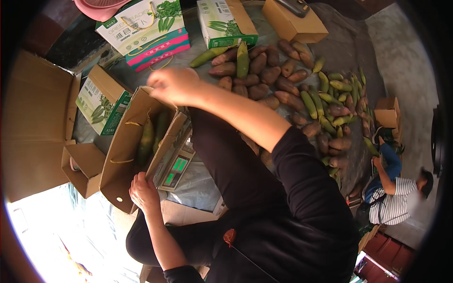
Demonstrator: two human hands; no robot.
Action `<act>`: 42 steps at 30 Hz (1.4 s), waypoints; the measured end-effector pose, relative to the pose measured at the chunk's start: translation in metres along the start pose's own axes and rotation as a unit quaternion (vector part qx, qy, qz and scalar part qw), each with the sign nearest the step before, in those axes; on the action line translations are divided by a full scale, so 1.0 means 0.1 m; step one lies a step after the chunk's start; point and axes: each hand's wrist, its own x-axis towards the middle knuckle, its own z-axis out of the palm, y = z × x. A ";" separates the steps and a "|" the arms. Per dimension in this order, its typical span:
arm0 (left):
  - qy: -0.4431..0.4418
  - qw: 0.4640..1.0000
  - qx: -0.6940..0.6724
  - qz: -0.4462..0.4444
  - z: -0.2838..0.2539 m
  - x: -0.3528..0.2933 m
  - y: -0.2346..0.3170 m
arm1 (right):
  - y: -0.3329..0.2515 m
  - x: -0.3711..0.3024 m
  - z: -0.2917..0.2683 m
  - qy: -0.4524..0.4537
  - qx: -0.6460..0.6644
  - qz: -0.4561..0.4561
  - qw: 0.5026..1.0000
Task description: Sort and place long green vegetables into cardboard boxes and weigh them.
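Note:
An open brown cardboard box [159,150] stands in front of me at the left, with yellow cord loops on its inner walls. Long green radishes [146,141] lie inside it. My left hand [145,192] is closed on the box's near edge, fingers curled over the rim. At the far end of the same box is my right hand [174,87], smeared by motion; its fingers are bent close to the rim, and whether they hold anything cannot be made out. Beside the box, a digital scale [175,170] shows a lit green display, partly covered by the box.
Brownish-purple roots [271,75] and green radishes [325,101] spread across the floor sheet. Printed cartons [226,23] and a pink basin [99,8] stand at the back. A small open carton [85,167] is at left. A person in a striped shirt [391,200] sits far right.

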 end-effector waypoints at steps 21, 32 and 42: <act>-0.058 0.997 -0.030 -0.048 -0.13 0.10 0.11 | 4.07 -0.59 -0.25 0.267 -0.022 0.424 0.865; -0.044 0.998 -0.012 -0.042 -0.16 0.13 0.12 | 4.00 -0.26 -0.07 0.285 0.061 0.515 0.806; -0.031 0.999 -0.033 -0.027 -0.14 0.13 0.11 | 3.43 -0.87 -0.47 0.109 0.422 0.535 0.724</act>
